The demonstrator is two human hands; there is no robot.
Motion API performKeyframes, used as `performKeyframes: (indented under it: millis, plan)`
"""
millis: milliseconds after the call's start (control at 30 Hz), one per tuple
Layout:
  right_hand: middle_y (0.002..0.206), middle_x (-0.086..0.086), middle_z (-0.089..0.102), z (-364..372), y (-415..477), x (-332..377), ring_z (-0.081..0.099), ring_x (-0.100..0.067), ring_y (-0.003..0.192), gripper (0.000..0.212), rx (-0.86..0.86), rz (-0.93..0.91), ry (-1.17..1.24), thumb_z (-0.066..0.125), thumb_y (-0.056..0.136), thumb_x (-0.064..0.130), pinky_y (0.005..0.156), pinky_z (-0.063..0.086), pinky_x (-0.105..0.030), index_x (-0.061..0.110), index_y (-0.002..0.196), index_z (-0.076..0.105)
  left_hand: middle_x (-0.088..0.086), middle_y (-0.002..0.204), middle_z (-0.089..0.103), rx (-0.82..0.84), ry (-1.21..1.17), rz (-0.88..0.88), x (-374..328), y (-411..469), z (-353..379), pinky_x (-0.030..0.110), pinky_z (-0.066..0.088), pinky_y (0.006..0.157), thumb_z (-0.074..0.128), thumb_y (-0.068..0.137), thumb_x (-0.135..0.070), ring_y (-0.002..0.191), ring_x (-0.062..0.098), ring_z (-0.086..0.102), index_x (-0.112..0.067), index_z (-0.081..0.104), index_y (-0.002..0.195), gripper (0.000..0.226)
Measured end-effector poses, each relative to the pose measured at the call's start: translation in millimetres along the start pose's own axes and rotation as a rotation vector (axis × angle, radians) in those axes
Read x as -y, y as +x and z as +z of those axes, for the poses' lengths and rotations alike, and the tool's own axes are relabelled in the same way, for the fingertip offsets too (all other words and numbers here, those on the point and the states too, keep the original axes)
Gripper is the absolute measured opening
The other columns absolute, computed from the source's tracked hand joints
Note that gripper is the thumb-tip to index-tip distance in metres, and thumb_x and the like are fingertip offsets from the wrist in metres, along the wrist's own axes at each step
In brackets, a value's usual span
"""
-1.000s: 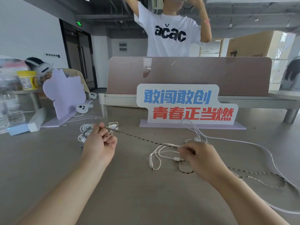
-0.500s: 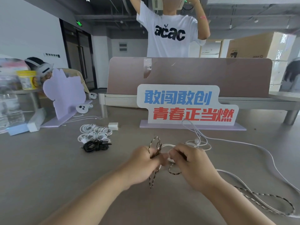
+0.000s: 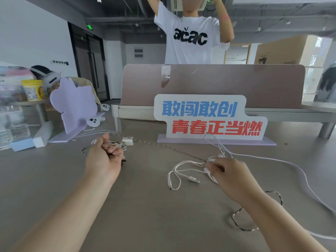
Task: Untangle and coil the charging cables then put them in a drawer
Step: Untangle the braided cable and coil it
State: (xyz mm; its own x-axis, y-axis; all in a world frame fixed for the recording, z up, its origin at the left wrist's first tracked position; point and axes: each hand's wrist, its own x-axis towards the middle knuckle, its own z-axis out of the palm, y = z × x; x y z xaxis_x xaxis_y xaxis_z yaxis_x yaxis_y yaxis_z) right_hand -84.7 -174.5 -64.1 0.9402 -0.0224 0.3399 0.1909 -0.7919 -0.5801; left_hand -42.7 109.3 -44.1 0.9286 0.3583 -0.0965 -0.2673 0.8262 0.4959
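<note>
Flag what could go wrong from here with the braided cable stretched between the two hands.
1. The braided cable runs from the left hand into the white cable bundle that the right hand pinches; pulling harder may tighten the tangle.
2. A white loop lies by the sign; dragging it could snag there.
3. The braided tail loops by the right forearm and may catch on it.

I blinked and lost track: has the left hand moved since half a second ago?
Yes. The left hand has swung left and farther away, from below the slogan sign's left edge to beside the white charger plug, holding the braided cable.
</note>
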Motion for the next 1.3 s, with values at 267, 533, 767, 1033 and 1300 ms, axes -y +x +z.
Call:
performKeyframes:
  millis: [267, 533, 767, 1033, 1300]
  plan:
    - [0.050, 0.005, 0.041, 15, -11, 22, 0.037, -0.014, 0.051, 0.038, -0.016, -0.281, 0.038, 0.052, 0.091, 0.023, 0.053, 0.033, -0.033, 0.022, 0.056, 0.039, -0.008, 0.050, 0.037, 0.510, 0.985, -0.229, 63, -75, 18, 0.017, 0.025, 0.042, 0.064, 0.066, -0.056, 0.042, 0.006, 0.029, -0.015, 0.071, 0.096, 0.052]
    - [0.059, 0.010, 0.047, 21, -12, 24, 0.042, -0.007, 0.060, 0.021, 0.045, -0.567, 0.074, 0.052, 0.085, 0.021, 0.056, 0.035, -0.021, 0.013, 0.065, 0.052, -0.005, 0.050, 0.049, 0.548, 1.293, -0.193, 68, -79, 10, 0.020, 0.031, 0.046, 0.055, 0.088, -0.052, 0.041, 0.009, 0.038, -0.016, 0.055, 0.071, 0.040]
    - [0.056, 0.004, 0.046, 13, -2, 5, 0.044, -0.017, 0.054, 0.033, 0.156, -0.135, -0.156, 0.047, 0.091, 0.031, 0.054, 0.037, -0.031, 0.021, 0.061, 0.043, -0.008, 0.040, 0.038, 0.082, 0.754, 0.072, 45, -47, 20, 0.017, 0.022, 0.037, 0.049, 0.095, -0.021, 0.034, 0.006, 0.030, -0.016, 0.047, 0.062, 0.033]
    - [0.053, 0.004, 0.047, -1, -4, 7, 0.043, -0.013, 0.050, 0.040, 0.104, 0.002, -0.092, 0.047, 0.091, 0.041, 0.052, 0.036, -0.028, 0.019, 0.058, 0.042, -0.008, 0.051, 0.039, -0.044, 0.429, 0.075, 28, -20, 7, 0.016, 0.024, 0.036, 0.049, 0.098, -0.036, 0.035, 0.006, 0.026, -0.018, 0.050, 0.072, 0.032]
    - [0.078, -0.011, 0.056, 2, -11, 21, 0.050, -0.024, 0.069, 0.033, 0.095, -0.095, -0.043, 0.031, 0.096, 0.023, 0.064, 0.042, -0.038, 0.005, 0.079, 0.053, -0.006, 0.052, 0.043, 0.432, 0.924, -0.270, 55, -64, 10, 0.017, 0.024, 0.040, 0.058, 0.074, -0.060, 0.041, 0.006, 0.029, -0.011, 0.069, 0.096, 0.055]
